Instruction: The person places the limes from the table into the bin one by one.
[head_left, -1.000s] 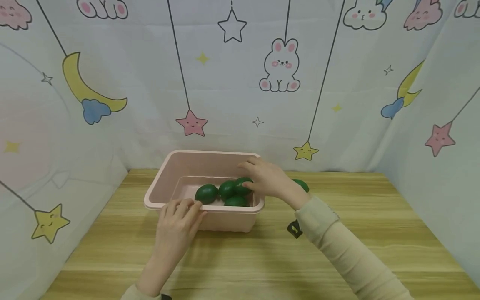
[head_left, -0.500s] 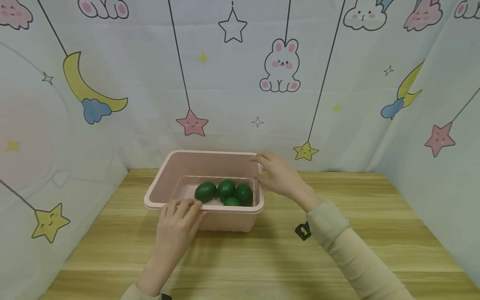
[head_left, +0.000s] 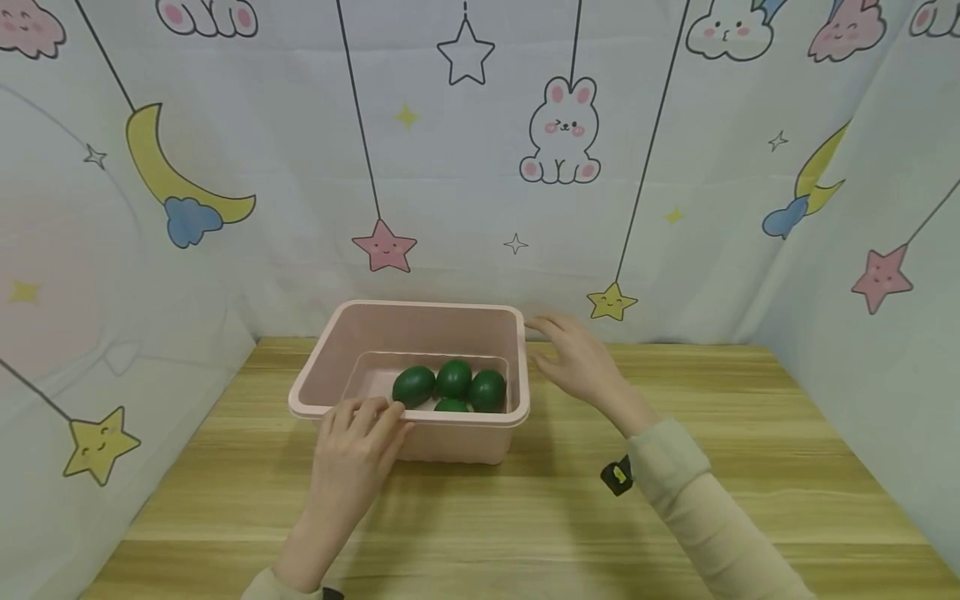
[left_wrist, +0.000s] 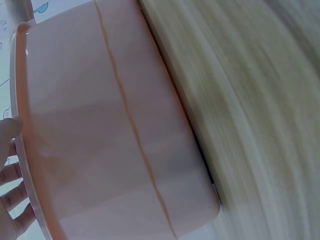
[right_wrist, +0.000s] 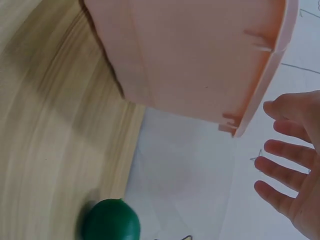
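Note:
A pink plastic bin (head_left: 450, 437) stands on the wooden table, with several dark green, egg-shaped fruits (head_left: 414, 386) gathered in its right half. My left hand (head_left: 351, 454) grips the bin's front rim, fingers over the edge; the left wrist view shows the thumb (left_wrist: 10, 129) at the outer side of the rim. Just outside the bin's right rim hovers my right hand (head_left: 581, 367), holding nothing, its fingers spread and loosely bent. Another green fruit (right_wrist: 111, 221) lies on the table in the right wrist view; in the head view the right arm hides it.
The wooden table (head_left: 712, 467) reaches back to a white cloth (head_left: 450, 175) printed with stars, moons and a rabbit, which also hangs at both sides. A small black device (head_left: 617, 476) sits at the right cuff.
My right hand has let go of a green fruit inside the bin and moved right, out past the rim. The fruits in the bin have shifted slightly. My left hand has stayed put.

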